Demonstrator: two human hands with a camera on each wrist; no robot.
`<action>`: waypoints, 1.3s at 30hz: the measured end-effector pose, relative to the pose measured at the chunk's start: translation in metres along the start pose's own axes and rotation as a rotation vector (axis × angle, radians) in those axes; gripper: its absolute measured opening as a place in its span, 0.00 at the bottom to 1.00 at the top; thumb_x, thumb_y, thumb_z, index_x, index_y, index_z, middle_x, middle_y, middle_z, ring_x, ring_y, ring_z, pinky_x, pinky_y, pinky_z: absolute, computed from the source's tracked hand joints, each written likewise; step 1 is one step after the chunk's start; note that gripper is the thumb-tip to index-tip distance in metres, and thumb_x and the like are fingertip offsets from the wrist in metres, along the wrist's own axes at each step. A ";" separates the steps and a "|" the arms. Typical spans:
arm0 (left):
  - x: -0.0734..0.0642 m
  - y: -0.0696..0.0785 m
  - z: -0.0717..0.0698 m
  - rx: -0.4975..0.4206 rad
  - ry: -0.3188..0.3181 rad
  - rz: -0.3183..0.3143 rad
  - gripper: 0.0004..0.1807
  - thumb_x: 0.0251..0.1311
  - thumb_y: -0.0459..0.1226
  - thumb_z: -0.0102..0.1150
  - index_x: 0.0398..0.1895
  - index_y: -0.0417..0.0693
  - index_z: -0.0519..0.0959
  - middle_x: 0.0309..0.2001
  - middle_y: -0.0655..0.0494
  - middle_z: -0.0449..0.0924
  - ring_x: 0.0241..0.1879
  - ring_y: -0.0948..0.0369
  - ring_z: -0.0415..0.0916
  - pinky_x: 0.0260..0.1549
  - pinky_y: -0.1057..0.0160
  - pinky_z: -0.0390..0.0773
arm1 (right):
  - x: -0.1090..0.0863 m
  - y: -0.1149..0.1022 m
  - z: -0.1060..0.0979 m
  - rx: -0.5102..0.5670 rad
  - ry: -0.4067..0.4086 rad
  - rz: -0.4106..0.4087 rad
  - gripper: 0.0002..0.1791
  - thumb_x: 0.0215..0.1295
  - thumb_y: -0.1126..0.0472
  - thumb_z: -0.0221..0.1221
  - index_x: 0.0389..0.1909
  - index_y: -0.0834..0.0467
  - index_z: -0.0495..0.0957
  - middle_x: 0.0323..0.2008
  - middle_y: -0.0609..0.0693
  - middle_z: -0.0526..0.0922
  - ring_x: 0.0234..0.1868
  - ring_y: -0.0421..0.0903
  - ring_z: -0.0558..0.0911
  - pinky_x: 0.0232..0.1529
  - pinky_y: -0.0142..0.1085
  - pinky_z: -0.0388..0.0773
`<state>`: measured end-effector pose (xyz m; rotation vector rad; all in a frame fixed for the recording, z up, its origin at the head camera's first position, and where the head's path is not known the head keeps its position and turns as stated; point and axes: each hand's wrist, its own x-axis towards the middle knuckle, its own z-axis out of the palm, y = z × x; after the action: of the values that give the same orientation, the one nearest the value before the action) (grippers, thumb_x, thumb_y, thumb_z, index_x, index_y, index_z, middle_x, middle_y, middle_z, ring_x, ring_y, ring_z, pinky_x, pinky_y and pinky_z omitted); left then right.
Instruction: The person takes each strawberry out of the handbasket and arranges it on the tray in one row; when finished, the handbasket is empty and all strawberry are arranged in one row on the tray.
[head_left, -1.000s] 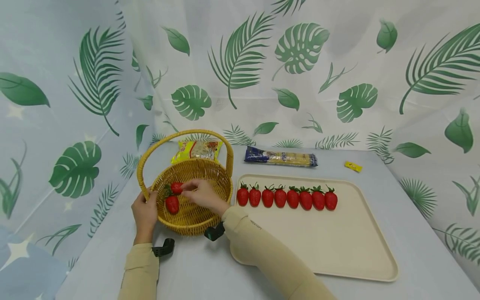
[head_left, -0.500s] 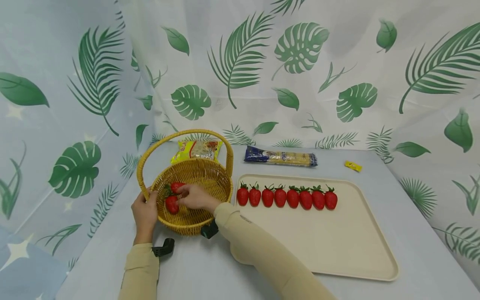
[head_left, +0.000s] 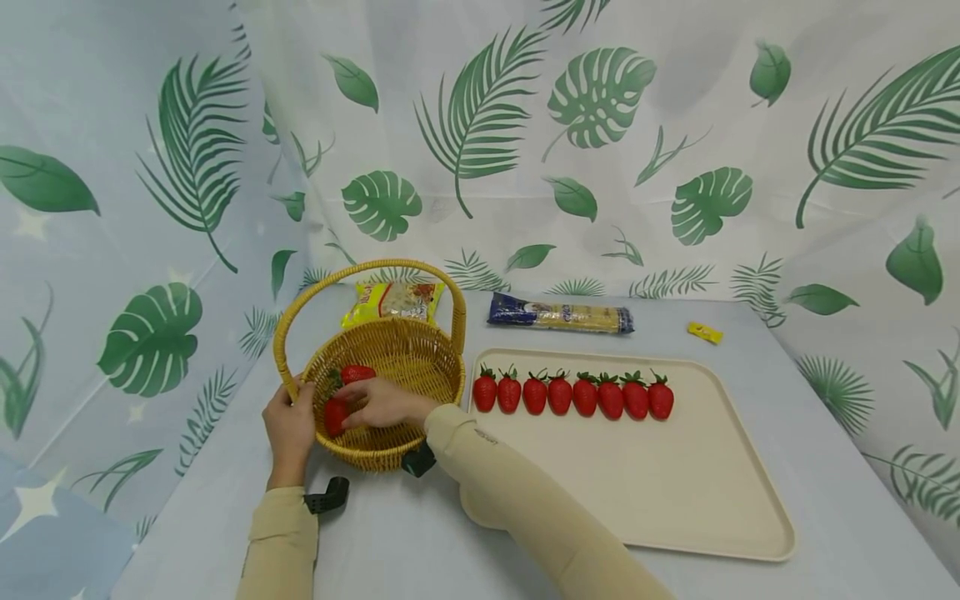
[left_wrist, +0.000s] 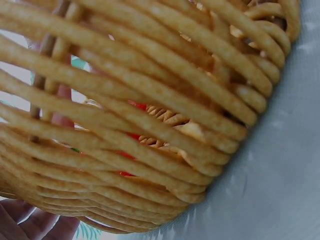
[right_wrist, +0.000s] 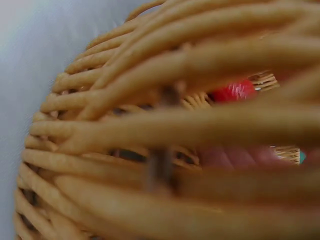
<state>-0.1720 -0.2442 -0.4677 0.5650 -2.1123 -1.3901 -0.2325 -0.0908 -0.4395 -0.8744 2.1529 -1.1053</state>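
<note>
A yellow wicker basket [head_left: 375,458] with a tall arched handle stands at the left of the table. My left hand [head_left: 291,427] grips its left rim at the foot of the handle; in the left wrist view, fingers [left_wrist: 37,225] show beyond the weave [left_wrist: 125,80]. Reaching inside, my right hand [head_left: 386,404] holds a red strawberry [head_left: 334,418] near the left wall, its fingertips partly covering the fruit. A second strawberry [head_left: 358,373] lies just behind it, green leaves toward the left. Through the basket's side, the right wrist view catches a bit of red strawberry [right_wrist: 235,91].
Right of the basket lies a beige tray [head_left: 637,483], with several strawberries [head_left: 560,395] in a row along its back. Behind stand a yellow snack bag [head_left: 397,302], a long blue-and-yellow pasta packet [head_left: 562,315] and a small yellow wrapped sweet [head_left: 705,333].
My right hand has moved from the rear strawberry toward the front one, which has shifted slightly left and turned under the fingers. The left hand stays on the rim.
</note>
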 end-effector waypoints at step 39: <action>0.001 -0.005 0.001 -0.006 0.014 -0.009 0.12 0.68 0.41 0.53 0.33 0.39 0.76 0.48 0.42 0.81 0.30 0.61 0.67 0.24 0.72 0.64 | -0.025 -0.005 -0.011 -0.037 0.012 -0.132 0.17 0.63 0.64 0.65 0.53 0.56 0.81 0.51 0.47 0.81 0.46 0.38 0.77 0.44 0.27 0.75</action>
<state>-0.1735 -0.2459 -0.4720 0.5812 -2.0966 -1.3928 -0.2238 -0.0687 -0.4254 -1.0422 2.1581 -1.1400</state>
